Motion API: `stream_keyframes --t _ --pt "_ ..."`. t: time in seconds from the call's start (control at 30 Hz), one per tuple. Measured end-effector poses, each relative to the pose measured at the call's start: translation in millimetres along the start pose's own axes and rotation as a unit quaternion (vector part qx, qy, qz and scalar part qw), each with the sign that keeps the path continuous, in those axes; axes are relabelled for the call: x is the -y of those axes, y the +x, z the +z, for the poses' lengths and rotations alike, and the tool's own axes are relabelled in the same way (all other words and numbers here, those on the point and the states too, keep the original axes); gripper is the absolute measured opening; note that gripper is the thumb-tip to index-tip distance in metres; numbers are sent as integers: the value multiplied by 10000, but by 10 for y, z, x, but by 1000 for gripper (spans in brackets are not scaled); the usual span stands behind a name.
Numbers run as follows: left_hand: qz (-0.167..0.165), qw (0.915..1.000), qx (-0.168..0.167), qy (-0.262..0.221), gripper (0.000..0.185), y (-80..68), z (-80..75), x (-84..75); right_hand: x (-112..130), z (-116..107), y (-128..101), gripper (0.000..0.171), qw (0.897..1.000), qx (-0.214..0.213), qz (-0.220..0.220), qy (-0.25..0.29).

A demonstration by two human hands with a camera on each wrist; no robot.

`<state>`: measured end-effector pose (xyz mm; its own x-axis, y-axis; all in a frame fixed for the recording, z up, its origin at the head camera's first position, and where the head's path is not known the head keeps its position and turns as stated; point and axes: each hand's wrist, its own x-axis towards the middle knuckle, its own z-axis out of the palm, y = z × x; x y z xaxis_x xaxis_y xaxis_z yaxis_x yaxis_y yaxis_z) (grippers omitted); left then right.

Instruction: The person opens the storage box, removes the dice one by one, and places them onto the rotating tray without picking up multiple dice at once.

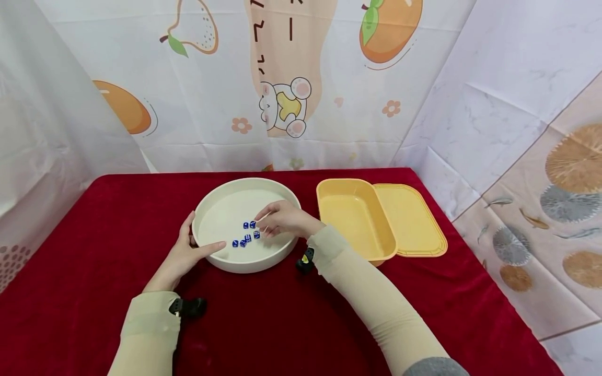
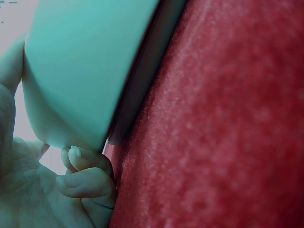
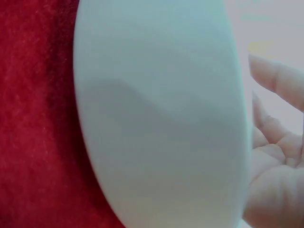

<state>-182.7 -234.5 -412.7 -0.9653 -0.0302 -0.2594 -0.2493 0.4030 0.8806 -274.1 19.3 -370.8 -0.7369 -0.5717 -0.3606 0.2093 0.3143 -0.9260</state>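
A round white tray (image 1: 244,266) with a raised wall sits on the cloth, several blue dice (image 1: 247,238) lying in a loose cluster on its floor. My left hand (image 1: 184,253) grips the tray's left side, thumb over the rim and fingers against the outer wall. In the left wrist view the curled fingers (image 2: 88,183) press low on that wall. Over the tray's right part hovers my right hand (image 1: 284,218), its fingers loosely bent, fingertips close beside the dice on the right. The tray wall hides part of this hand in the right wrist view.
Right of the tray stands a yellow rectangular container (image 1: 355,219), with its yellow lid (image 1: 414,222) flat beside it. A dark red cloth (image 1: 282,324) covers the table, and printed curtains (image 1: 211,104) hang behind and at the sides.
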Motion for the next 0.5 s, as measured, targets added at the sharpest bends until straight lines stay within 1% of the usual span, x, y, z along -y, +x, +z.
stream_keyframes --t 0.17,0.3,0.43,0.5 --pt "-15 10000 7 -15 120 -5 0 -6 21 -22 -80 28 10000 1 -60 -69" --pt "-33 10000 21 -9 119 -8 4 -5 23 -46 -168 31 9998 -33 -106 -151" --pt "-3 10000 11 -29 119 -9 4 -2 15 -79 -269 35 9992 -173 -235 -272" --pt "1 10000 15 -33 119 -9 4 -1 -1 -98 -316 36 9989 -240 -333 -246"
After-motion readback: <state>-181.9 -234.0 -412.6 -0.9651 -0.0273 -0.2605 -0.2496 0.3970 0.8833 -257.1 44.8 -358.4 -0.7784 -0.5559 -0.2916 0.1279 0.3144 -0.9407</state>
